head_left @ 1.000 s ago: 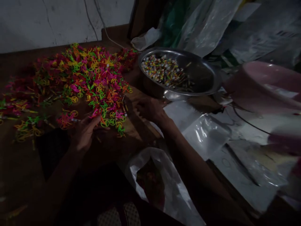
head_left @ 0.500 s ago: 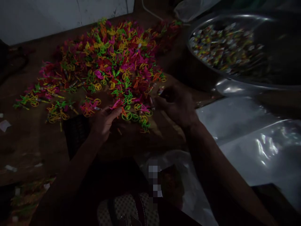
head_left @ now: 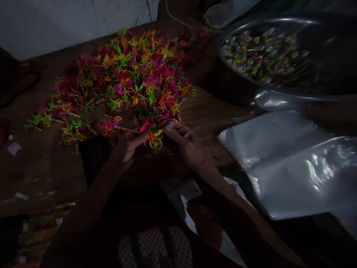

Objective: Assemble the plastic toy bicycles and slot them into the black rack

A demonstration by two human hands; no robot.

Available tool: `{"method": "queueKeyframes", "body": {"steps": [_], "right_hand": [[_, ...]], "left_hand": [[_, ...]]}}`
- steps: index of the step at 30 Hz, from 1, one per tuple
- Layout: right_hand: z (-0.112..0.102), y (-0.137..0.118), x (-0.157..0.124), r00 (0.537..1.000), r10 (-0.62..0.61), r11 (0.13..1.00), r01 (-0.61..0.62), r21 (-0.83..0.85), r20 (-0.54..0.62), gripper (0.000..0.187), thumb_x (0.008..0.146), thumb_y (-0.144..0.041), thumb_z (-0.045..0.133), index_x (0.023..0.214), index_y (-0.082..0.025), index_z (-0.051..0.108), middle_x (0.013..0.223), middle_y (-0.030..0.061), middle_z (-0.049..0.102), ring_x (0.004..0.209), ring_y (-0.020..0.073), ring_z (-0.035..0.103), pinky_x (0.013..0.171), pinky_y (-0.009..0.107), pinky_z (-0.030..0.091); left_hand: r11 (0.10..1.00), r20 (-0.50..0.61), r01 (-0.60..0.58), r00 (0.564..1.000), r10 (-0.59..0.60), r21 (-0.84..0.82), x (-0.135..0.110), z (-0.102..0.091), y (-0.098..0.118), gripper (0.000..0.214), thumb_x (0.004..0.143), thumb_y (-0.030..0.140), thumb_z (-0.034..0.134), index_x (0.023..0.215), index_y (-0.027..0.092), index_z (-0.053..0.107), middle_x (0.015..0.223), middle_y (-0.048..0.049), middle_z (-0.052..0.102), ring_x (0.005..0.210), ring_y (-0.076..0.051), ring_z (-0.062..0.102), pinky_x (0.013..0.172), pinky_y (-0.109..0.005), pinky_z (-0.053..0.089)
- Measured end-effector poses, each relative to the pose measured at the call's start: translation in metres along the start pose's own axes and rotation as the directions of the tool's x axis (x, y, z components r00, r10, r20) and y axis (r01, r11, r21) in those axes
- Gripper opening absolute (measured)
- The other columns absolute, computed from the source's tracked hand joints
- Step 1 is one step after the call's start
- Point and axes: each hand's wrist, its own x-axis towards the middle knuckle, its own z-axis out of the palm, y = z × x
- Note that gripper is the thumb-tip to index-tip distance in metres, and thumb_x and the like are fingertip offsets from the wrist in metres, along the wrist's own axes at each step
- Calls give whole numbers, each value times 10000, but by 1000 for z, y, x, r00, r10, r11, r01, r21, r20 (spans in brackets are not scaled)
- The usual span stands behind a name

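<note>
In front of me, my left hand (head_left: 125, 149) pinches a few small plastic toy pieces (head_left: 153, 140), pink, orange and green, between thumb and fingers. One green piece has a spoked wheel shape. My right hand (head_left: 186, 144) is close beside it, thumb pressed to the fingers. A small red-and-white printed piece (head_left: 172, 122) shows at its fingertips, next to a yellow bit that reaches toward the left hand's pieces. Just beyond both hands spreads a heap of bright plastic toy pieces (head_left: 139, 70), many with spoked wheels. Dim light hides finer detail.
A large metal basin (head_left: 245, 91) at the back right holds many small printed pieces (head_left: 262, 56). Clear plastic bags (head_left: 290, 167) lie on the right. Another bag (head_left: 189, 193) is below my hands. Paper scraps (head_left: 13, 148) lie on the wooden surface (head_left: 50, 160) at left.
My right hand has moved left, from beside the heap to close by my left hand, with the small printed piece at its fingertips. My left hand keeps its pinch. The view has shifted slightly.
</note>
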Motion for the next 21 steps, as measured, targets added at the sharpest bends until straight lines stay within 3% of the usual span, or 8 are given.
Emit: {"method": "queueKeyframes", "body": {"steps": [2,5,9,13,17,21], "right_hand": [[-7,-10,3,999,-49,998,48,-51,-12,324,796,-563,759,807,-248,685,788,-16,704,725,150,650,733,307,547],[-20,-23,6,993,-103,951,113,-287,49,334,806,-565,752,750,-241,691,714,-15,687,675,155,638,687,306,545],[-31,-19,-3,985,-113,850,162,-501,128,344,888,-564,653,795,-249,757,766,-4,732,804,188,690,767,318,559],[-25,-6,-11,990,-53,900,105,-423,133,281,871,-533,689,957,-282,783,957,-1,785,925,194,717,850,336,572],[-21,-2,-8,991,22,945,22,-325,130,350,823,-596,721,943,-273,781,946,7,785,886,184,713,815,326,578],[-20,-1,-10,989,-12,952,55,-301,145,393,837,-633,687,949,-263,759,959,13,771,908,186,703,842,340,569]], "left_hand": [[1000,-20,-8,1000,8,-2,0,2,0,368,687,340,833,954,135,686,727,-1,709,505,-125,646,439,-217,514],[1000,-76,-12,997,13,13,2,2,2,273,703,311,805,868,132,681,696,9,683,485,-108,618,403,-202,481],[999,-102,36,994,-36,-6,7,-3,3,218,727,311,777,748,122,669,618,9,640,442,-81,569,354,-166,378],[997,-65,55,996,-58,-48,9,-1,-1,241,729,323,808,736,121,679,631,11,631,474,-63,548,361,-154,339],[996,-2,74,997,-74,-48,7,2,-2,291,696,358,844,762,123,686,654,11,643,476,-64,543,362,-160,337],[999,84,43,996,-41,-26,5,0,-2,312,698,387,844,785,132,687,654,9,659,470,-71,555,374,-165,361]]}}
